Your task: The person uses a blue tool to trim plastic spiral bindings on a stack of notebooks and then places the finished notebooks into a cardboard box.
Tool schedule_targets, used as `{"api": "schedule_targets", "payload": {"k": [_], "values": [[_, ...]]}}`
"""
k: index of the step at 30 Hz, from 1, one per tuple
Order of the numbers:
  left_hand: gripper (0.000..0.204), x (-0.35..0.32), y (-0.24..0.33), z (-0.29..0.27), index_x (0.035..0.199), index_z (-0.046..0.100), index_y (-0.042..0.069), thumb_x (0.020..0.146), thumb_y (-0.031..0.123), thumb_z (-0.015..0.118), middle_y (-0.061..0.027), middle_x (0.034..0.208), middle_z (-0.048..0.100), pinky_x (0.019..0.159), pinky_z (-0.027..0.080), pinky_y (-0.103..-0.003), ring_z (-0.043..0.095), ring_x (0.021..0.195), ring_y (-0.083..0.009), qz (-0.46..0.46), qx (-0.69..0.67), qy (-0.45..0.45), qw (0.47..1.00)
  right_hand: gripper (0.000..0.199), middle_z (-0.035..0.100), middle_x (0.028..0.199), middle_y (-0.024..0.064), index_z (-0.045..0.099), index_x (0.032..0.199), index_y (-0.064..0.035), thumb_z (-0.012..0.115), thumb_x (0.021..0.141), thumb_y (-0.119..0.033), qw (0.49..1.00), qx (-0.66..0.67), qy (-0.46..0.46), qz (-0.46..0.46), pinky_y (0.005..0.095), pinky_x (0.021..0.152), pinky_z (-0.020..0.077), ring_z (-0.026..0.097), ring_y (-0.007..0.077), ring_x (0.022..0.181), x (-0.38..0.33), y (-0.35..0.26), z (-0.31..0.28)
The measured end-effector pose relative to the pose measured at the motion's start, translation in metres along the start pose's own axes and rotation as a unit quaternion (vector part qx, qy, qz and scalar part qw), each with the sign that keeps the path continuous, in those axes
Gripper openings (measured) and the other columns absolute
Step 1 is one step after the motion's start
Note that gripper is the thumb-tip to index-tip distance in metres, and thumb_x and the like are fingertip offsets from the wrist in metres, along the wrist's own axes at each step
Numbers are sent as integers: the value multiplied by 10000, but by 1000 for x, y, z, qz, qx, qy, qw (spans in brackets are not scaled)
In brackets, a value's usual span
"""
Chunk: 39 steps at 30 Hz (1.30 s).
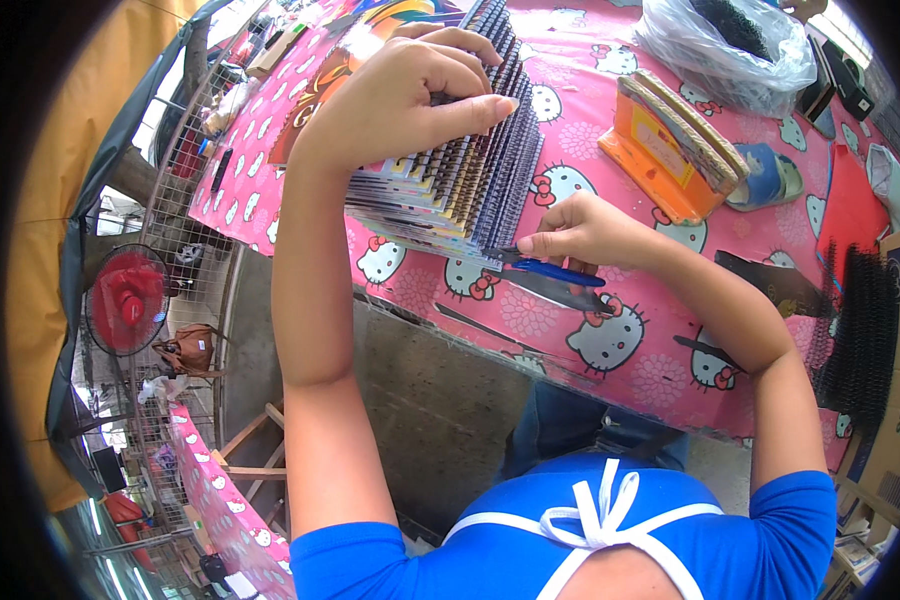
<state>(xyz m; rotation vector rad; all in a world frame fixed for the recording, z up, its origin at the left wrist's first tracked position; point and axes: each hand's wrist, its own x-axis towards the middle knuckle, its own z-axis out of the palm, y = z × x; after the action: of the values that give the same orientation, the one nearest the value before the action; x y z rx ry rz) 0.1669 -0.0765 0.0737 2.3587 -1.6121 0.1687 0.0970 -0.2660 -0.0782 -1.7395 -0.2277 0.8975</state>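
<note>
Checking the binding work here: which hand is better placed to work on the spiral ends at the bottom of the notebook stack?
Right hand: it holds blue-handled pliers at the stack's lower coils. Left hand rests on top.

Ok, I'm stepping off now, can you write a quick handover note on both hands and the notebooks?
Left hand: pressing down on top of the stack of spiral notebooks, thumb at the coils.
Right hand: gripping blue-handled pliers, tips at the lower end of the coils.
The stack sits near the edge of the pink table. Loose black coils lie at far right, an orange holder and a plastic bag beyond.
Done: the notebooks in the stack have coils in.
Left: cannot tell how many coil ends are finished.
</note>
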Motion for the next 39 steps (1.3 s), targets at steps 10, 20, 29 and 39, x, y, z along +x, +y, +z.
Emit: {"api": "schedule_targets", "payload": {"k": [10, 20, 29, 39], "values": [[223, 1, -2, 0, 640, 673, 39, 803, 191, 668, -15, 711, 651, 895, 403, -352, 582, 1025, -199, -2, -9, 5, 1000, 437, 591, 946, 110, 587, 953, -57, 728, 715, -394, 710, -437, 319, -451, 382, 703, 479, 594, 281, 866, 6, 35, 12], [235, 0, -5, 2, 637, 669, 38, 808, 199, 665, -11, 694, 647, 897, 407, -352, 589, 1022, -203, 5, -17, 11, 1000, 414, 626, 709, 153, 642, 799, 40, 712, 783, -367, 998, 45, -18, 49, 386, 573, 500, 637, 210, 635, 3, 1, -3], [197, 1, -3, -1, 689, 684, 25, 802, 186, 670, -20, 692, 640, 873, 425, -348, 589, 1023, -210, 0, -12, 6, 1000, 448, 564, 1037, 135, 571, 1002, -54, 714, 729, -378, 769, -431, 268, -389, 422, 915, 388, 547, 300, 980, 0, 37, 10], [223, -1, -4, 0, 689, 683, 24, 799, 219, 679, -25, 696, 636, 872, 427, -350, 581, 1025, -208, 3, -4, 17, 1000, 372, 580, 589, 70, 651, 767, 9, 721, 776, -357, 992, -112, 49, -40, 324, 526, 472, 589, 153, 566, 2, -1, -4]]}}
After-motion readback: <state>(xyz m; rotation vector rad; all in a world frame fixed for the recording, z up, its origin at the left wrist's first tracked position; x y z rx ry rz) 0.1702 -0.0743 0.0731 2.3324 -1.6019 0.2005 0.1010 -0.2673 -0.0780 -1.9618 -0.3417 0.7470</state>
